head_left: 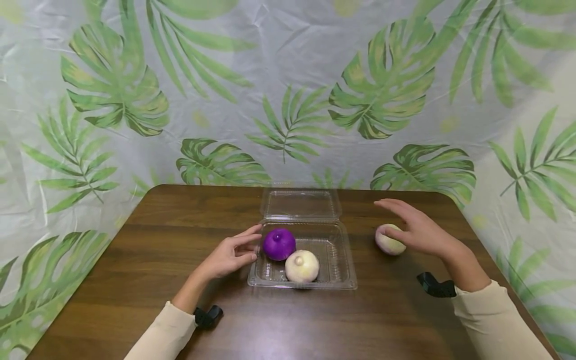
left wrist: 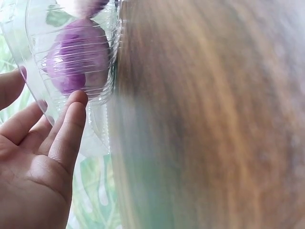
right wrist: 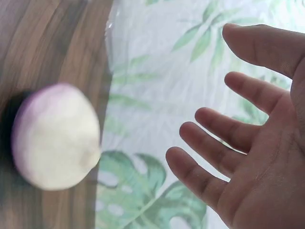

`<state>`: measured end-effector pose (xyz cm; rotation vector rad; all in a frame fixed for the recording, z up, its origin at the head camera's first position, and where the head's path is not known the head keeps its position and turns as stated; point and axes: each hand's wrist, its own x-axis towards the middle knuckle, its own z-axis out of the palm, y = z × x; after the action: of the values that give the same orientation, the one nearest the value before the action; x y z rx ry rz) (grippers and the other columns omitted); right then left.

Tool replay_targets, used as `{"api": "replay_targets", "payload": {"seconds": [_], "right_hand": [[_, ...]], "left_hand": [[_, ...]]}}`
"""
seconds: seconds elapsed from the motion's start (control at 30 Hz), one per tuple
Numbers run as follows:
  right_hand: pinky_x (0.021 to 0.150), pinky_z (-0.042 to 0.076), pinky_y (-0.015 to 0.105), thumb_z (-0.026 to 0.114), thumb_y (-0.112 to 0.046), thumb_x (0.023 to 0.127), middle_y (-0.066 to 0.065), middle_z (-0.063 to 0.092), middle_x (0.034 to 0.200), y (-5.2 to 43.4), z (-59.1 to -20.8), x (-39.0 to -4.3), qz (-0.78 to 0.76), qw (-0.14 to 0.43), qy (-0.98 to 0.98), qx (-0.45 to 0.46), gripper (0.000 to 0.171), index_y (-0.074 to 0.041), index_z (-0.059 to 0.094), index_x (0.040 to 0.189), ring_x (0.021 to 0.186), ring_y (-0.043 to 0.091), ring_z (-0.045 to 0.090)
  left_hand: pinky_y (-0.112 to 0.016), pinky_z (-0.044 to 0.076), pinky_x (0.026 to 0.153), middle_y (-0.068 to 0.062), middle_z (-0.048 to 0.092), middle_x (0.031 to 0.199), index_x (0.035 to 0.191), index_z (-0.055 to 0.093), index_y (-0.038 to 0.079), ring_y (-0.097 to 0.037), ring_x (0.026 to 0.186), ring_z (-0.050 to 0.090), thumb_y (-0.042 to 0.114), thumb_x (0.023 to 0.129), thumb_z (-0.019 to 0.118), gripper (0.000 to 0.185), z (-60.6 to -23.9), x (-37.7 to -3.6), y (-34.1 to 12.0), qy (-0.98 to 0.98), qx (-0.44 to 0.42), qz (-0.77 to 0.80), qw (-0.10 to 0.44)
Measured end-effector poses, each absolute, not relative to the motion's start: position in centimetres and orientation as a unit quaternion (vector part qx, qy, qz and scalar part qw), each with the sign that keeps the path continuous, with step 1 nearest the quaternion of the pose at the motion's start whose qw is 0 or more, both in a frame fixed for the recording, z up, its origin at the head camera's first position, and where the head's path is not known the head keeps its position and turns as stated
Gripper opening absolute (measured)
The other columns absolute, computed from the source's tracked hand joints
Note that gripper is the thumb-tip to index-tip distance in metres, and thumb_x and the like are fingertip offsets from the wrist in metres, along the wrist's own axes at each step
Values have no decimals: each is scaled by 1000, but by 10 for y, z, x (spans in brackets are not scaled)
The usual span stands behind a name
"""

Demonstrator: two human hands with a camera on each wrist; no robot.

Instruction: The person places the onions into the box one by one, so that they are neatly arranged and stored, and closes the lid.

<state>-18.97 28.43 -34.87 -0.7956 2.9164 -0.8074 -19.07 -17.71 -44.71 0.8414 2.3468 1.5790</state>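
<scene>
A clear plastic clamshell container (head_left: 344, 260) sits open mid-table, its lid (head_left: 300, 203) laid back. Inside lie a purple onion (head_left: 279, 243) and a pale white one (head_left: 302, 265). My left hand (head_left: 234, 252) rests against the container's left wall, fingers straight, fingertips (left wrist: 76, 102) touching the plastic near the purple onion (left wrist: 76, 64). My right hand (head_left: 416, 227) hovers open with spread fingers (right wrist: 209, 138) just above and right of a pale turnip-like bulb with a pink tinge (head_left: 388, 240) lying on the table (right wrist: 55, 138); it is apart from it.
The dark wooden table (head_left: 180, 280) has a rounded far edge; a leaf-print plastic sheet (head_left: 288, 100) hangs behind and around it. Black wrist camera mounts (head_left: 435, 286) sit at both wrists.
</scene>
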Motion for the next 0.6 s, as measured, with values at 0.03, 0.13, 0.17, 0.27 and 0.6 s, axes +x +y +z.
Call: {"api": "replay_targets", "payload": {"seconds": [0.03,0.13,0.17,0.27,0.6], "right_hand": [[104,39,69,64,-25,97,26,35,155,287,-350,-191,-257,7,934,-247,61,-7,40,150,141,49,34],[104,38,70,63,-29,98,28,36,154,298,-358,-197,-258,14,939,-227,61,-4,40,149,140,51,34],[104,38,70,62,-30,98,28,36,154,301,-361,-199,-260,18,940,-219,62,-4,40,149,140,51,34],[105,37,71,60,-33,99,29,36,154,311,-368,-202,-263,32,943,-200,63,-2,38,150,139,53,33],[97,44,71,66,-33,95,32,33,154,333,-379,-210,-264,67,947,-170,72,-1,34,151,134,56,36]], "left_hand": [[-35,55,102,-22,28,162,141,44,-14,-46,121,60,0,92,64,55,-447,-191,-177,791,284,533,95],[-37,55,103,-21,28,162,141,44,-14,-46,121,60,0,92,64,55,-447,-190,-177,792,283,533,95],[-37,55,103,-21,28,162,141,44,-13,-46,121,60,1,92,64,55,-447,-190,-177,792,283,532,95],[-37,55,103,-22,28,161,141,45,-14,-46,121,60,0,92,64,54,-447,-191,-177,793,285,531,94],[-37,55,103,-21,29,162,141,45,-13,-46,121,60,0,92,64,54,-446,-190,-177,791,285,532,94]]}}
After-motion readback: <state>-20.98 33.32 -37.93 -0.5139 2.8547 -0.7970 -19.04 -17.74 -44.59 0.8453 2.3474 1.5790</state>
